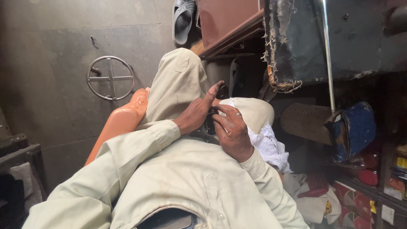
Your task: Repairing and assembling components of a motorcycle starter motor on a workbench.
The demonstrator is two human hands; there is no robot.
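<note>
Seated on an orange chair [121,121], the person holds a small dark round part [209,124] over the lap, between both hands, just beside a white cloth [268,146] on the right thigh. The left hand [196,113] cups the part from its left side, forefinger raised straight and the other fingers curled against it. The right hand [232,129] lies on its right, fingers [224,109] curved over the top and closed on the rim. Both hands touch it; its long axis cannot be told, since the hands hide most of it. A metal ring [110,78] lies well apart on the floor
</note>
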